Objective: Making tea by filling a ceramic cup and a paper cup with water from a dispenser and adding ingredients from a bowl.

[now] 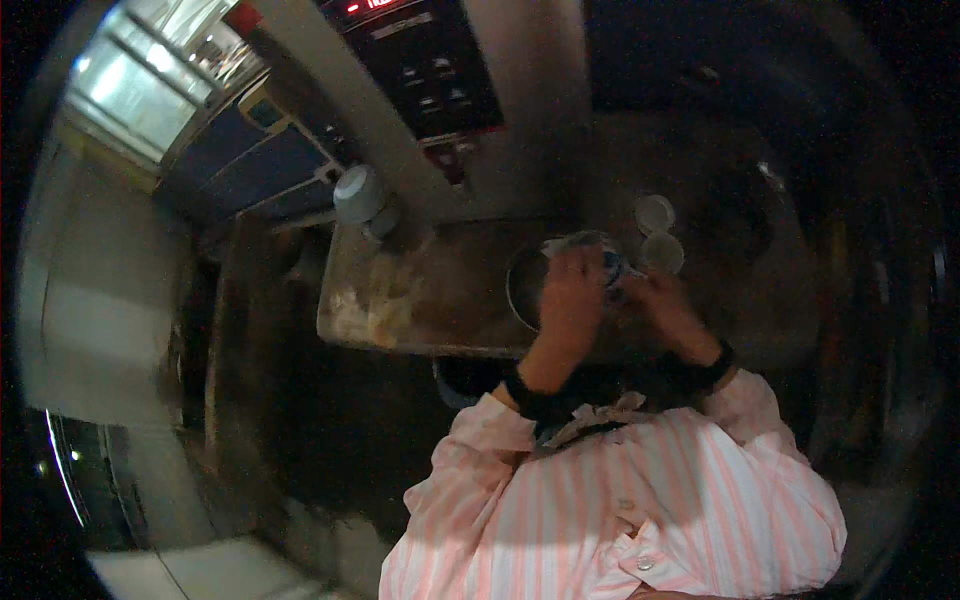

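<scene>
Head view: a small blue-and-white item (611, 266), too blurred to identify further, lies between my two hands, above the tabletop (450, 295). My left hand (572, 300) is closed on the item's left side, its back uppermost. My right hand (665, 305) meets it from the right with bent fingers; I cannot tell whether these grip or merely touch.

For sound handling, I judge that the left hand should act as the fixed support while the right makes small, controlled movements. Keep both wrists low and the fingertips opposed, so that the item does not twist or slip.

A crumpled whitish piece (580, 240) shows just beyond my left fingers. A dark round vessel (511, 290) sits directly left of the grip; avoid catching its rim. Two round white dishes (661, 256) stand close together, right of the grip and slightly beyond; allow elbow clearance. Farther out, beyond and left, are a white tub (358, 195) and a control panel (430, 85).
</scene>
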Available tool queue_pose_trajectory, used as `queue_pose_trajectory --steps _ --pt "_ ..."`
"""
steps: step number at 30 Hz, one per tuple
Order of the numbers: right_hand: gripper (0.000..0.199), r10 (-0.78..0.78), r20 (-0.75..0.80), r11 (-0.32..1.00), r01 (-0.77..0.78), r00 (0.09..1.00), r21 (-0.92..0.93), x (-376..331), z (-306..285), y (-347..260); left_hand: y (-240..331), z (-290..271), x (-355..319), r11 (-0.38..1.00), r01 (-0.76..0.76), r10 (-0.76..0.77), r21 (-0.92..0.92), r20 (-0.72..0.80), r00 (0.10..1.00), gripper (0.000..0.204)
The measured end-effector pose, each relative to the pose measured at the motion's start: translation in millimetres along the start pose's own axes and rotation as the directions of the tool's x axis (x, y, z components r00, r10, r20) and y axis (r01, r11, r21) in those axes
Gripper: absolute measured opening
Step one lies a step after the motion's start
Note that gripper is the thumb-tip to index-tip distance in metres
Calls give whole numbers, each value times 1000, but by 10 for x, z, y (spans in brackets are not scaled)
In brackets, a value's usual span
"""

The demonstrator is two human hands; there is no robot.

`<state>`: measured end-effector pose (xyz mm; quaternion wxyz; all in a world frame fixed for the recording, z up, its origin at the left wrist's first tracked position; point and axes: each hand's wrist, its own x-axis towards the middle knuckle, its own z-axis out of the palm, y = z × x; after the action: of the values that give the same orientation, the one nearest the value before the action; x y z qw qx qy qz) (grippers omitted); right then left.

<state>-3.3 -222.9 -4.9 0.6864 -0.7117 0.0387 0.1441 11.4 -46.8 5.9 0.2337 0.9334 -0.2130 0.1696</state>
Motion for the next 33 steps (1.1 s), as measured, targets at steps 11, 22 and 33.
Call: queue_pose_trajectory --steps 11,22,33 --pt "22 -122 -51 907 91 991 -412 -67 -118 -421 290 126 -189 992 38 -58 -124 -158 986 60" --pt "28 -305 168 435 294 937 -851 121 -56 -694 343 346 -284 848 245 -329 -470 -106 938 64" --pt "32 -373 231 238 333 899 -912 203 -110 -593 413 355 -299 748 342 -405 -569 17 914 70"
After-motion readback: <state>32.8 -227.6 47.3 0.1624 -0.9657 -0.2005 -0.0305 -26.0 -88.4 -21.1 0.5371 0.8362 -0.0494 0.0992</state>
